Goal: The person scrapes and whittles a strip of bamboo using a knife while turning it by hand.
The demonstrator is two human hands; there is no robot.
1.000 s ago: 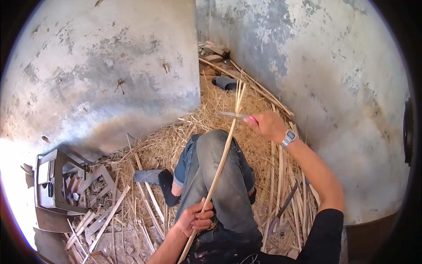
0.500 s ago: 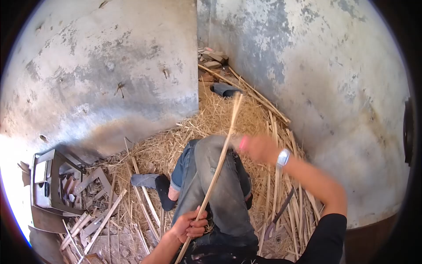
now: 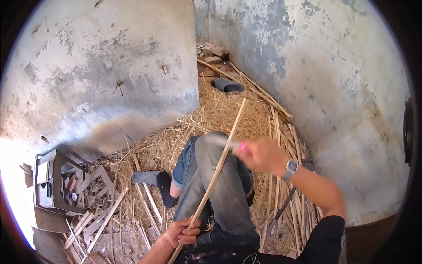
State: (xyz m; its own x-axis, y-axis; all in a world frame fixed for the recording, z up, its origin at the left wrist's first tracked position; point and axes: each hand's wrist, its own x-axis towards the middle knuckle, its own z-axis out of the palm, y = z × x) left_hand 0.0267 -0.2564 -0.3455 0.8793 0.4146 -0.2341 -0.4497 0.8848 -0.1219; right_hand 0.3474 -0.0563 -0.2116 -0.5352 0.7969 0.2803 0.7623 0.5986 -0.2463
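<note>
In the head view, the left grip [image 3: 183,231] clasped a straight wooden strip [image 3: 220,165]; the right [image 3: 263,155] clenched a pink-handled knife [image 3: 220,140].

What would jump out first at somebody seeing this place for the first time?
Probably the long pale wooden strip slanting up across the jeans, gripped low by the left hand, with a motion-blurred knife crossing its upper part in the right hand. Next, the straw-like shavings spread over the floor around the legs, below stained, peeling walls.
</note>
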